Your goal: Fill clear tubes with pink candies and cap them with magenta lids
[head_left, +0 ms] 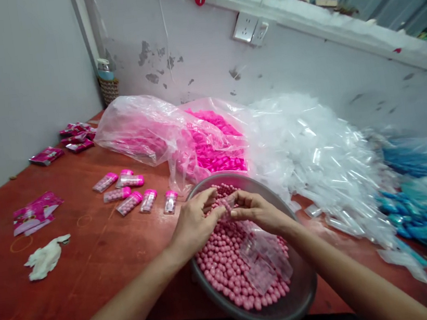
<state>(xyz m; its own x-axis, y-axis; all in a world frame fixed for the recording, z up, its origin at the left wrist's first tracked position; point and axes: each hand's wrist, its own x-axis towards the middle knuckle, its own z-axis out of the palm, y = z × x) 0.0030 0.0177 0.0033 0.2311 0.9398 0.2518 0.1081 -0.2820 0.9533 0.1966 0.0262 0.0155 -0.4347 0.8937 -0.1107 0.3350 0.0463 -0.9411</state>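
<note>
A grey metal bowl (pixel 300 295) full of small pink round candies (pixel 223 269) sits at the table's front edge. Above it, my left hand (pixel 194 223) and my right hand (pixel 257 212) meet, both pinching a small clear tube (pixel 225 204) partly filled with pink candies. Several empty clear tubes (pixel 264 263) lie on the candies in the bowl. To the left, several filled tubes with pink caps (pixel 129 192) lie on the red table (pixel 93 260).
A clear bag of pink caps (pixel 212 147) lies behind the bowl. A heap of clear tubes (pixel 315 157) spreads to the right, then blue items in plastic (pixel 424 205). Pink packets (pixel 35 212), (pixel 76 136) and a white cloth (pixel 45 258) lie at left.
</note>
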